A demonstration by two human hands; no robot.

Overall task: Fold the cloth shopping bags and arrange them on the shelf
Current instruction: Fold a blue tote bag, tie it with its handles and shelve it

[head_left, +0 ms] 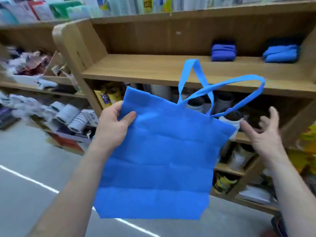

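bag pinched at upper-left corner by left hand | right hand spread, apart | advice: opposite corner is best gripped, creases followed

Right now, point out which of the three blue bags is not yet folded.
The hanging bag, pinched at its top corner by the left hand. The darker folded bag and lighter folded bag lie on the shelf.
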